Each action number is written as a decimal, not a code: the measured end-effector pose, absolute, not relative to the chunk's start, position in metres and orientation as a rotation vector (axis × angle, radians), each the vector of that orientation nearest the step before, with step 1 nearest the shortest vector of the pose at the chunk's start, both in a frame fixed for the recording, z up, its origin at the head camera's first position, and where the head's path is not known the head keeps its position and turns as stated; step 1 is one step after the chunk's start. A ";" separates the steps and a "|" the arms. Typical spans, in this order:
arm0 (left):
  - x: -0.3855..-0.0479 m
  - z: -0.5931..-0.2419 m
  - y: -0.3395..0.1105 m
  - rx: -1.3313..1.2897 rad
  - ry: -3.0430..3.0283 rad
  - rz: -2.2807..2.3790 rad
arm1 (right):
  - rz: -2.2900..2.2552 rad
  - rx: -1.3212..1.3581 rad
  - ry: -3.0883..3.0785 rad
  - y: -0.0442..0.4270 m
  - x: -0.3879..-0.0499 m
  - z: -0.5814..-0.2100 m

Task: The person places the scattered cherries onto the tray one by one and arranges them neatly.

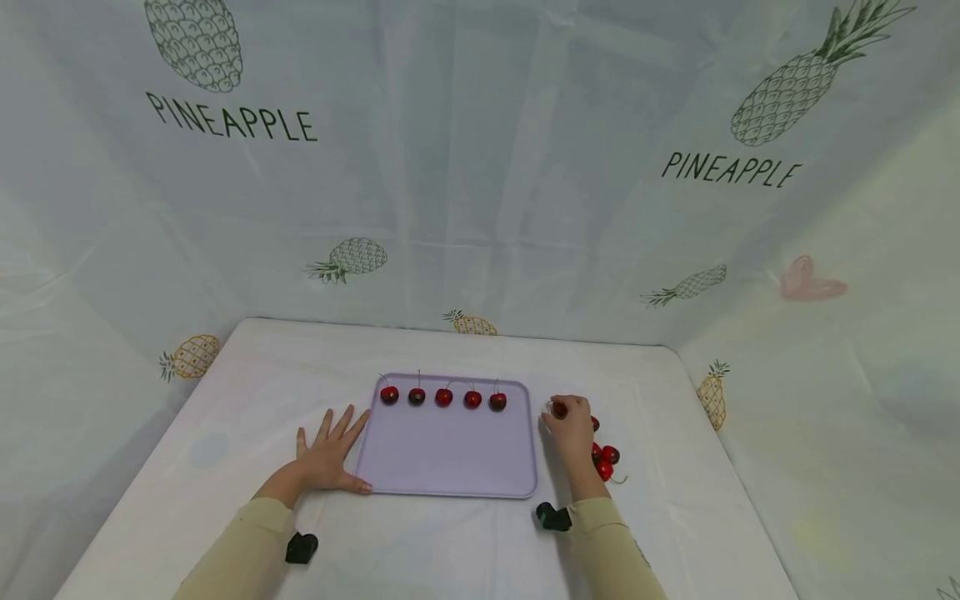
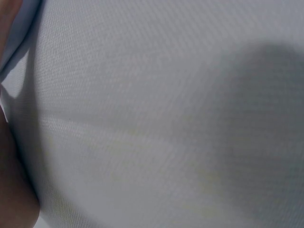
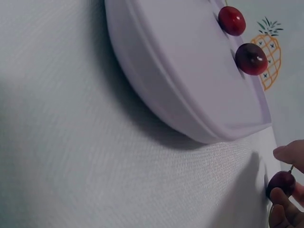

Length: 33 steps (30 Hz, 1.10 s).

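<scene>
A lilac tray [image 1: 448, 457] lies on the table with a row of several dark red cherries [image 1: 444, 397] along its far side, stems up or slanting. My left hand [image 1: 324, 460] rests with spread fingers at the tray's left edge, its thumb by the near left corner. Only a sliver of that hand [image 2: 16, 183] shows in the left wrist view. Just right of the tray, my right hand [image 1: 573, 432] pinches a dark cherry [image 3: 281, 183] between thumb and fingers. Several more cherries [image 1: 611, 455] lie beside the right wrist, partly hidden by it.
White cloth with pineapple prints covers the table [image 1: 442, 550] and the walls [image 1: 480, 167] behind and beside it. Black wrist camera pieces [image 1: 302, 548] sit at both sleeves.
</scene>
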State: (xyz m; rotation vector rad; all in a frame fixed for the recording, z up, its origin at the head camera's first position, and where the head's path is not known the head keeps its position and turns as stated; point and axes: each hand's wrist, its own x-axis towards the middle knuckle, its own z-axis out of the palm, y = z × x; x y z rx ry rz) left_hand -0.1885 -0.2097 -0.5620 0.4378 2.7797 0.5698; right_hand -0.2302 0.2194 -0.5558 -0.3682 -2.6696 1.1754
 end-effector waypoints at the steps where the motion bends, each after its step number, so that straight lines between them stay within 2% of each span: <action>1: -0.188 -0.562 -0.210 0.439 2.780 0.577 | 1.171 -0.376 -2.677 0.219 -0.230 -0.556; 11: -0.191 -0.572 -0.213 0.437 2.776 0.559 | 1.037 -0.332 -2.781 0.222 -0.232 -0.554; 23: -0.190 -0.573 -0.215 0.450 2.794 0.603 | 1.273 -0.401 -2.736 0.206 -0.227 -0.546; 33: -0.189 -0.568 -0.214 0.456 2.779 0.604 | 1.429 -0.273 -2.627 0.183 -0.220 -0.541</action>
